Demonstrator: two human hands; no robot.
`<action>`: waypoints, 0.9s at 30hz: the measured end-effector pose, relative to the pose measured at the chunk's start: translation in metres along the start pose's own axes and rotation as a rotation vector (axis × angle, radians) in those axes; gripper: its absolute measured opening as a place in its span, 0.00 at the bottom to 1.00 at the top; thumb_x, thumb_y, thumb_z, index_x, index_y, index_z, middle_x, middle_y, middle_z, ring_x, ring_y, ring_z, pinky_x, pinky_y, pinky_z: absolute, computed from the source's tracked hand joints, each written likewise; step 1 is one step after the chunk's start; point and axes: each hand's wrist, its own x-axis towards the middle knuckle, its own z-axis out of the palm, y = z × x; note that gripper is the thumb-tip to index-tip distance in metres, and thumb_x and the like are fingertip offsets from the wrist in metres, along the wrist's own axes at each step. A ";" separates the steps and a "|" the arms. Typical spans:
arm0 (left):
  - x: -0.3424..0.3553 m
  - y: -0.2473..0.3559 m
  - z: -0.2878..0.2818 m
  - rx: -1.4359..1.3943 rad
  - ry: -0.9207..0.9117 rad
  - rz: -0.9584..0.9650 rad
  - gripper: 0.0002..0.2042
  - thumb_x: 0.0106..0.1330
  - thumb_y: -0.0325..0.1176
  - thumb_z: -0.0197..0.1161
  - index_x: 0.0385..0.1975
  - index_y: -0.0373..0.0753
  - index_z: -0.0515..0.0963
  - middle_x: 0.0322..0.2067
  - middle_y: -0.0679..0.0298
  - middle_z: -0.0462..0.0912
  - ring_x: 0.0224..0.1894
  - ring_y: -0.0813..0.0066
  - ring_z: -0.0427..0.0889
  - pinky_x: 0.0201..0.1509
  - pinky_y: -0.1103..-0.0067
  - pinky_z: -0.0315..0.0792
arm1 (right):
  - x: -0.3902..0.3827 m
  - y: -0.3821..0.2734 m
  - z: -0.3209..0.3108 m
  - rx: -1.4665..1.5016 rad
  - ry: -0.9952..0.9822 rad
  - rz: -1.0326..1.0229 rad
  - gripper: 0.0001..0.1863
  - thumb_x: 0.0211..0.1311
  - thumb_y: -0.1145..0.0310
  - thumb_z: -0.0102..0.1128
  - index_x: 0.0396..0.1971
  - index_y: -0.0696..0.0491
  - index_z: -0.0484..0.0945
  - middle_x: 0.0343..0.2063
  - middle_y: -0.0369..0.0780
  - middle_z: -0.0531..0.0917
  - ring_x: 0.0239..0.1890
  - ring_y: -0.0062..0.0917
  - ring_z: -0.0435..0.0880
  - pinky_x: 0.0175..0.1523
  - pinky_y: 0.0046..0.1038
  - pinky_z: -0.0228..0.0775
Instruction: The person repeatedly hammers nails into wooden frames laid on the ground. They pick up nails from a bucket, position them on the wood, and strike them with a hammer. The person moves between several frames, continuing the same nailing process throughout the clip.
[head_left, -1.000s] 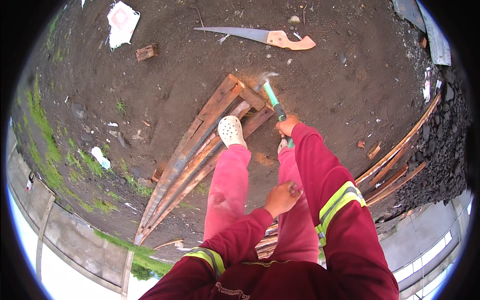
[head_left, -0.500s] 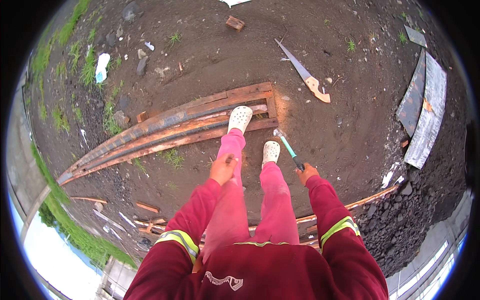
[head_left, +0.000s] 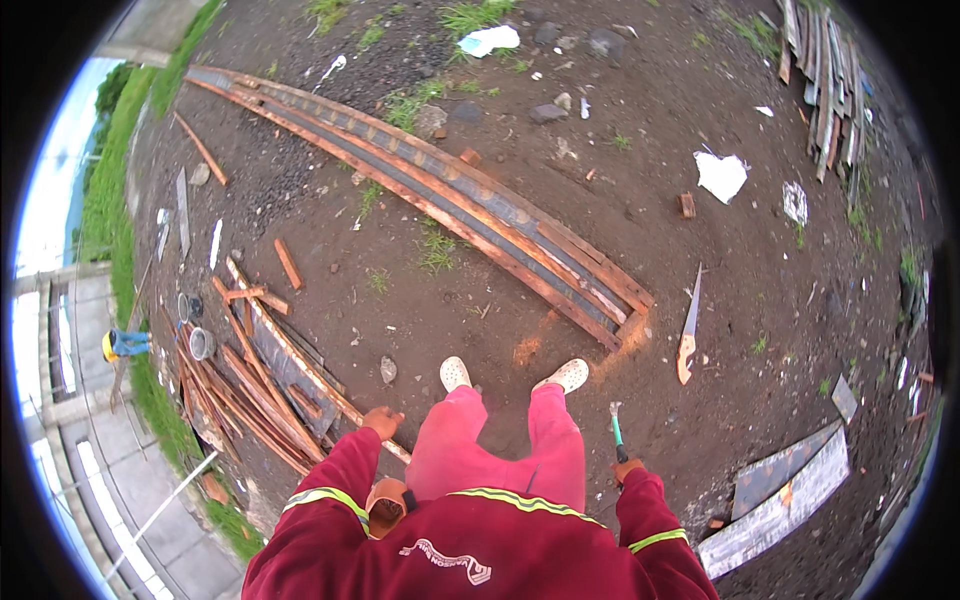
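A hammer with a green and black handle is gripped in my right hand, its metal head pointing away from me over the soil. My left hand hangs at my left side with its fingers curled together; whatever they hold, if anything, is too small to make out. Ahead of my light clogs lies a long frame of reddish timbers with dark strips between them, its near end ringed by sawdust. Right of that end, a handsaw with a wooden handle lies on the ground. Neither hand touches the frame or saw.
Loose timber is heaped at the left beside a bucket. Metal sheets lie at the right. Stacked boards are far right, and a white scrap is nearer. Another person stands far left.
My body has turned and moved back from the timber frame, so my feet no longer stand at it. My left hand has moved out to the left; the hammer stays in my right.
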 end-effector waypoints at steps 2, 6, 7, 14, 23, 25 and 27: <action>-0.013 -0.015 -0.001 -0.113 -0.034 -0.029 0.22 0.59 0.50 0.57 0.38 0.34 0.79 0.39 0.50 0.80 0.44 0.56 0.79 0.49 0.68 0.70 | -0.004 0.011 0.005 -0.020 -0.062 0.079 0.17 0.56 0.58 0.61 0.23 0.59 0.76 0.14 0.40 0.78 0.15 0.28 0.78 0.21 0.33 0.69; -0.031 -0.033 -0.019 -0.306 0.026 0.137 0.22 0.60 0.50 0.57 0.40 0.36 0.78 0.39 0.52 0.81 0.44 0.58 0.79 0.48 0.69 0.71 | -0.010 0.018 0.004 -0.150 -0.051 0.170 0.18 0.55 0.57 0.62 0.31 0.60 0.75 0.18 0.41 0.79 0.15 0.25 0.78 0.21 0.32 0.70; -0.035 -0.041 -0.025 -0.373 0.037 0.155 0.22 0.59 0.50 0.57 0.40 0.36 0.78 0.39 0.52 0.81 0.44 0.58 0.79 0.47 0.70 0.71 | -0.010 0.017 0.002 -0.166 -0.021 0.149 0.19 0.55 0.55 0.61 0.30 0.59 0.77 0.18 0.40 0.80 0.17 0.25 0.78 0.22 0.31 0.69; -0.036 -0.170 -0.045 -0.545 0.178 0.081 0.21 0.59 0.50 0.57 0.38 0.36 0.79 0.38 0.51 0.81 0.44 0.57 0.79 0.48 0.69 0.71 | -0.020 -0.042 -0.003 -0.072 0.052 0.019 0.21 0.57 0.55 0.59 0.35 0.61 0.75 0.17 0.40 0.78 0.18 0.28 0.78 0.23 0.32 0.68; -0.017 -0.305 -0.039 -0.599 0.310 -0.238 0.23 0.58 0.52 0.55 0.37 0.35 0.80 0.37 0.49 0.81 0.45 0.55 0.79 0.51 0.68 0.70 | -0.132 -0.250 0.003 -0.126 0.065 -0.214 0.18 0.58 0.56 0.58 0.27 0.59 0.77 0.15 0.39 0.77 0.16 0.26 0.77 0.22 0.32 0.66; -0.009 -0.309 -0.039 -0.737 0.255 -0.303 0.24 0.58 0.53 0.55 0.37 0.35 0.81 0.37 0.48 0.81 0.46 0.53 0.78 0.53 0.67 0.69 | -0.164 -0.293 0.002 -0.362 0.196 -0.312 0.19 0.58 0.55 0.59 0.25 0.59 0.77 0.15 0.39 0.78 0.16 0.26 0.76 0.21 0.32 0.66; 0.001 -0.306 -0.038 -0.733 0.254 -0.299 0.24 0.58 0.53 0.55 0.37 0.35 0.81 0.37 0.49 0.81 0.46 0.54 0.78 0.53 0.67 0.69 | -0.190 -0.330 0.003 -0.551 0.132 -0.435 0.21 0.58 0.53 0.58 0.25 0.59 0.77 0.16 0.39 0.78 0.16 0.25 0.77 0.23 0.31 0.67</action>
